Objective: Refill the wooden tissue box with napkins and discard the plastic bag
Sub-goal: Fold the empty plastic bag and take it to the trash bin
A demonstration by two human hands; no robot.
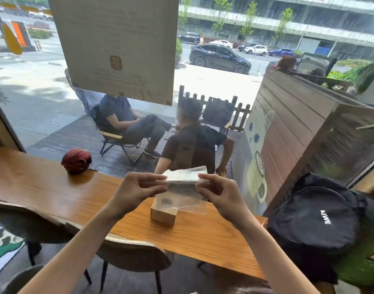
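Holding plastic bag (183, 188) over wooden counter (54, 187), window (203, 81) ahead, tissue box (163, 214) below

A round dark red helmet (76, 160) sat on the long brown wooden bench (54, 187). A black cloth backpack (315, 217) rested at its right end.

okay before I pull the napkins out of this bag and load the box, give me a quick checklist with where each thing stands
1. Both hands grip the plastic bag: left hand, right hand: ok.
2. Napkins in the bag: ok.
3. Bag mouth opened: cannot tell.
4. Wooden tissue box sits on the counter below the bag: ok.
5. Box open for loading: cannot tell, the bag hides its top.
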